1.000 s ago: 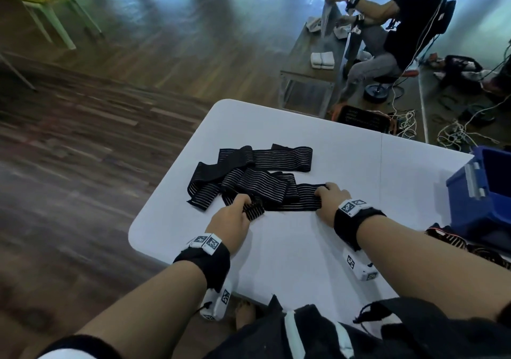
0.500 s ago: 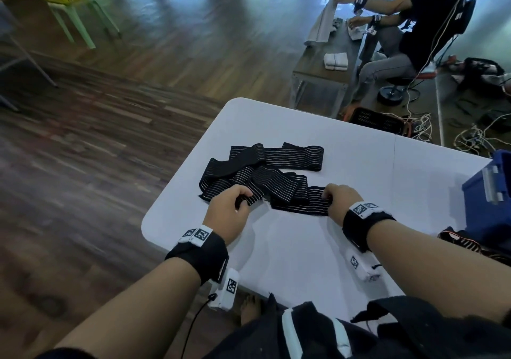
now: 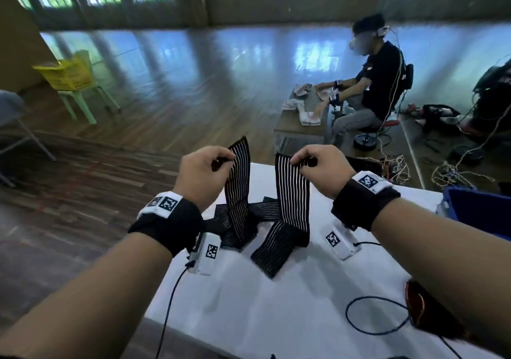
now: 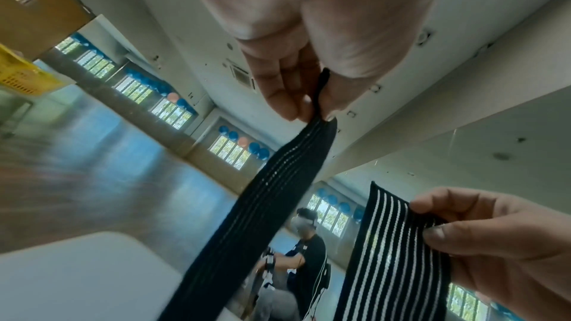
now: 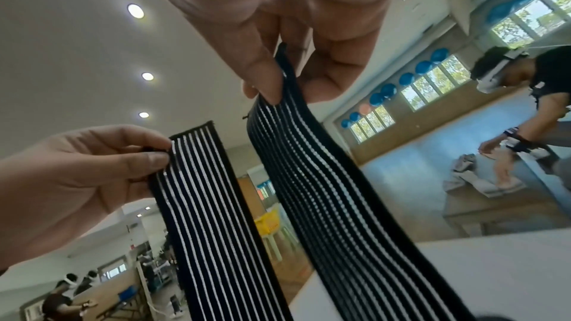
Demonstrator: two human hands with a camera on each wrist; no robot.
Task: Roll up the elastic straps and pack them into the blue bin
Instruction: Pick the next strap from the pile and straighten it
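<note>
Black elastic straps with white stripes lie tangled on the white table. My left hand pinches one strap end and holds it up above the table. My right hand pinches another strap end at the same height, a short gap to the right. Both lengths hang down into the pile; whether they belong to one strap I cannot tell. The left wrist view shows the thumb-and-finger pinch of the left hand, and the right wrist view that of the right hand. The blue bin stands at the table's right edge.
A dark bundle with red trim and a looped cable lie on the near right of the table. Another person sits at a wooden table behind. A yellow basket rests on a green chair at far left.
Both hands have risen from the table, each lifting a strap end out of the pile. The head view has tilted up toward the room.
</note>
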